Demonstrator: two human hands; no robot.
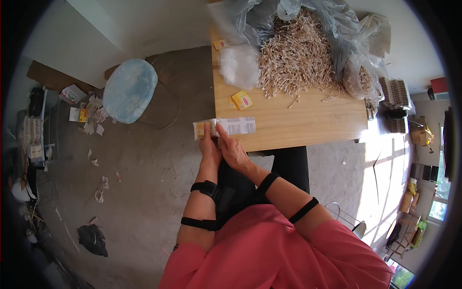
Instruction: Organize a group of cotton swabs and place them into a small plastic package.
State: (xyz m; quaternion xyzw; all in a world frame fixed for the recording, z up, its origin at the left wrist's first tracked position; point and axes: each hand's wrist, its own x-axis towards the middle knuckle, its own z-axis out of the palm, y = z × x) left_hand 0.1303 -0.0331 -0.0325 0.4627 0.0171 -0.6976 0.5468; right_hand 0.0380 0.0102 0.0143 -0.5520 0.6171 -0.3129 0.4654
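A small clear pack of cotton swabs (198, 131), with a yellow label, sits just off the table's left front corner. My left hand (210, 148) is closed on it, with fingers lying over its top. At the pack's right end, my right hand (234, 153) presses its fingertips against the wrapper; its lower fingers are partly hidden. A white printed paper strip (241, 125) lies on the table beside the pack. Yellow-and-red label cards (242, 100) rest farther back, near a stack of clear plastic bags (239, 66).
A large heap of loose cotton swabs (301, 55) spills from a grey plastic bag (344, 29) across the back of the wooden table (308, 125). A round stool with a blue cover (130, 91) stands at left. Paper scraps and a black bag (92, 240) litter the floor.
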